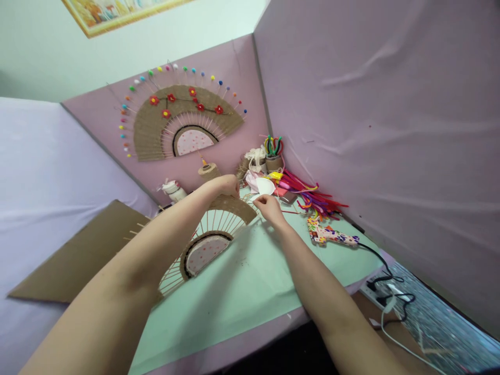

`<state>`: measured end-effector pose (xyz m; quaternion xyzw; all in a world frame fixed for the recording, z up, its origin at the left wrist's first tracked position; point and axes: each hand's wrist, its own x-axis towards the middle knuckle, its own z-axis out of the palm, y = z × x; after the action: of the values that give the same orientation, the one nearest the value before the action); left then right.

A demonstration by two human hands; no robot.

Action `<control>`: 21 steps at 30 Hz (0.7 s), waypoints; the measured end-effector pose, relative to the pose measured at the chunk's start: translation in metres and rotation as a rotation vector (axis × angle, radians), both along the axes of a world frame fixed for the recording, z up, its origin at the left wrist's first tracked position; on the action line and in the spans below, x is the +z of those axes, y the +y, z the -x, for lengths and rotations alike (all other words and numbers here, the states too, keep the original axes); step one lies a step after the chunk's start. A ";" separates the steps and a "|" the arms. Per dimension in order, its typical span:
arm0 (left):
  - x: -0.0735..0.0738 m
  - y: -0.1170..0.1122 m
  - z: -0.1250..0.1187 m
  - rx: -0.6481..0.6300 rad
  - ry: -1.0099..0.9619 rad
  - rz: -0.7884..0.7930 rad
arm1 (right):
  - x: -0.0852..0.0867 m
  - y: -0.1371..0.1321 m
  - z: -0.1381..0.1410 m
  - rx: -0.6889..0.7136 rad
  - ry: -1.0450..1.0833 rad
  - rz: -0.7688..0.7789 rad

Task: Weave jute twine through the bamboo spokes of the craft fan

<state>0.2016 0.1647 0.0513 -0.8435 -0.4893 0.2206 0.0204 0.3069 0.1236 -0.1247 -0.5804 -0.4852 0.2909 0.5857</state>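
A half-round fan (209, 254) lies on the pale green table, made of thin sticks, a brown band and a spotted pink-white half disc edged in dark trim. At its upper rim is my left hand (229, 185), fingers curled closed; what they grip, if anything, is hidden. My right hand (269, 207) is beside the fan's right end, thumb and fingers pinched together near the stick tips. Whatever is in that pinch is too small to make out. My left forearm covers part of the fan's left side. Just behind the right hand is a white round dish (265, 186).
A finished-looking fan (187, 107) with red flowers and coloured balls hangs on the back wall. To the right lie fuzzy craft stems (312, 195) and a patterned glue gun (332, 234) with its cord. Cardboard (89, 255), a twine roll (209, 171) and a white bottle (174, 191) are leftward.
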 end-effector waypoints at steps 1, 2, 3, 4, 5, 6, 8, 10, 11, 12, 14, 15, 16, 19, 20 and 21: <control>0.003 -0.003 0.003 -0.002 -0.024 -0.008 | 0.003 -0.003 -0.003 -0.005 -0.001 -0.011; 0.005 -0.007 0.005 -0.005 -0.053 -0.015 | 0.007 -0.006 -0.007 -0.011 -0.003 -0.022; 0.008 -0.011 0.008 -0.011 -0.083 -0.020 | 0.011 -0.009 -0.010 -0.017 -0.007 -0.034; 0.009 -0.015 0.010 -0.018 -0.110 -0.023 | 0.016 -0.012 -0.013 -0.023 -0.013 -0.049; 0.011 -0.020 0.013 -0.028 -0.133 -0.026 | 0.020 -0.015 -0.015 -0.029 -0.021 -0.066; 0.012 -0.025 0.015 -0.040 -0.152 -0.027 | 0.025 -0.018 -0.017 -0.036 -0.030 -0.085; 0.012 -0.034 0.017 -0.068 -0.178 -0.029 | 0.034 -0.022 -0.020 -0.051 -0.052 -0.124; 0.013 -0.043 0.019 -0.099 -0.188 -0.043 | 0.041 -0.023 -0.022 -0.058 -0.076 -0.151; 0.013 -0.047 0.019 -0.111 -0.187 -0.053 | 0.044 -0.024 -0.022 -0.057 -0.089 -0.156; 0.013 -0.051 0.019 -0.120 -0.185 -0.063 | 0.046 -0.024 -0.023 -0.053 -0.102 -0.155; 0.015 -0.057 0.019 -0.131 -0.184 -0.074 | 0.048 -0.024 -0.023 -0.037 -0.131 -0.138; 0.016 -0.060 0.019 -0.133 -0.189 -0.074 | 0.048 -0.026 -0.023 -0.028 -0.145 -0.125; 0.017 -0.062 0.020 -0.135 -0.196 -0.074 | 0.048 -0.028 -0.022 -0.018 -0.157 -0.112; 0.021 -0.063 0.023 -0.134 -0.223 -0.073 | 0.046 -0.040 -0.019 -0.009 -0.176 -0.090; 0.023 -0.063 0.025 -0.136 -0.231 -0.073 | 0.046 -0.045 -0.018 -0.016 -0.177 -0.091; 0.025 -0.063 0.027 -0.141 -0.238 -0.073 | 0.045 -0.050 -0.016 -0.026 -0.175 -0.096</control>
<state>0.1743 0.1018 0.0758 -0.8946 -0.4356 0.0991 0.0085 0.3225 0.0737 -0.0800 -0.5809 -0.5403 0.2080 0.5722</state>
